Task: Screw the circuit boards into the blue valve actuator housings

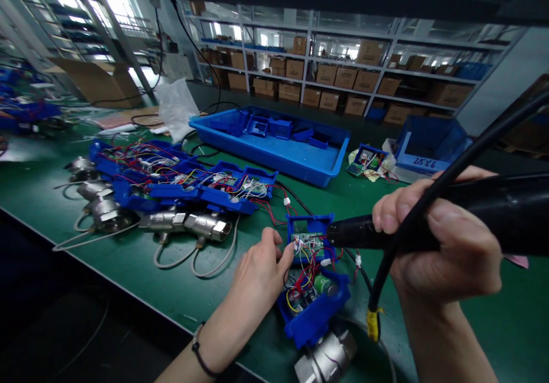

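My right hand [441, 234] is wrapped round a black electric screwdriver [480, 208], held almost level. Its tip points left at the right side of a small open blue plastic housing [311, 223] with a green circuit board [309, 242] inside. At the housing's left edge, the bent fingers of my left hand [261, 266] grip its wall; the fingertips are partly hidden. Red, yellow and white wires [306, 277] run from the board to a second blue housing [317, 314], which holds a green cylindrical battery [325, 284]. This lower housing sits on a metal valve body [326, 357].
Several valve assemblies with open blue housings [184, 183] lie at the left. A large blue tray [274, 157] with blue plastic parts stands behind. Further right are another wired housing [369, 160] and a blue bin [431, 143]. The screwdriver's black cable [429, 200] crosses before my right hand.
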